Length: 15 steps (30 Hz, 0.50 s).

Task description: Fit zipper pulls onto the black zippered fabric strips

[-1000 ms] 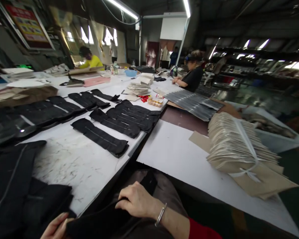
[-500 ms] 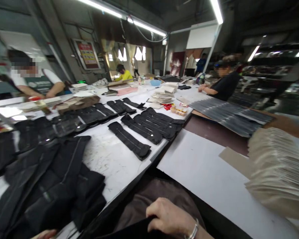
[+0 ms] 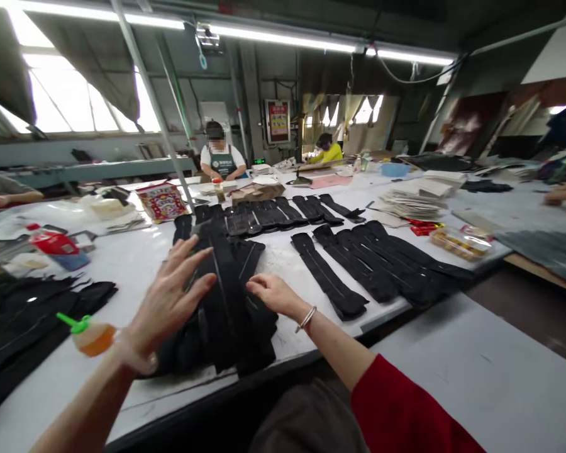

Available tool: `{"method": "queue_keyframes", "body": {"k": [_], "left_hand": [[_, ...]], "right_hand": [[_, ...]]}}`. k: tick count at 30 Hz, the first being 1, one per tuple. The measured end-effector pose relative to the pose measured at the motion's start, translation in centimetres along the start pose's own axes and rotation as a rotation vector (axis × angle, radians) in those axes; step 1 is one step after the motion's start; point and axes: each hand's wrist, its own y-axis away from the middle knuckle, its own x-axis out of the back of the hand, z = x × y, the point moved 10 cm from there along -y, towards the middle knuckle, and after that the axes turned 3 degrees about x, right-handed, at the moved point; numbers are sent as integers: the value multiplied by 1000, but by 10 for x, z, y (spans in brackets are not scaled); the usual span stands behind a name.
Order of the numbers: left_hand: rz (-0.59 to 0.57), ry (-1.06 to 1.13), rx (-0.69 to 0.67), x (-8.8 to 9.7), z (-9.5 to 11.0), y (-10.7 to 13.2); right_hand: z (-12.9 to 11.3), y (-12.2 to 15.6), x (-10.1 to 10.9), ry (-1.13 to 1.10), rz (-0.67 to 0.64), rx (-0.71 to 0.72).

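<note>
A pile of black fabric pieces [image 3: 245,343] lies on the white table before me, one long strip [image 3: 219,277] with a pale line on top. My left hand [image 3: 172,299] is at the strip's left side, fingers spread and holding nothing. At its right side, my right hand [image 3: 276,293] has thumb and fingers pinched together close to the black fabric; whether an edge is between them cannot be made out. Further right, several narrow black pieces [image 3: 330,277] lie side by side. Beyond the pile runs another row of black pieces [image 3: 259,214].
A small squeeze bottle [image 3: 94,338] with green nozzle stands near my left forearm. Leftward are more black pieces [image 3: 9,327], a red-labelled bottle [image 3: 59,246] and a red packet [image 3: 163,201]. Paper stacks [image 3: 415,200] and a food box [image 3: 460,242] lie right. Co-workers sit across the table.
The view has swung left. My right hand has risen from the dark cloth at my lap to the black pile, and my left hand has come fully into view over it.
</note>
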Motion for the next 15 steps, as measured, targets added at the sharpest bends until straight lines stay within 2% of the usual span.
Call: {"method": "queue_keyframes", "body": {"k": [2,3,4,6,8,10,12,15], "left_hand": [[-226,-152,62,-58,-34,0],[-400,-236,124,-90,-60,6],[-484,-254,159,-113,-81,12],[-590,-256,212,-146,-115,24],[-642,-239,241,-163,-134,32],[-668,-216,250,-171,-142,35],[-681,-188,250,-173,-145,33],[-688,-135,257,-171,-146,26]], "right_hand": [[27,-11,17,128,61,-58],[45,-9,28,196,92,-98],[64,-4,42,271,122,-146],[104,14,72,424,172,-250],[140,32,99,558,186,-362],[169,45,121,651,175,-466],[189,50,133,696,151,-544],[202,48,138,696,137,-602]]}}
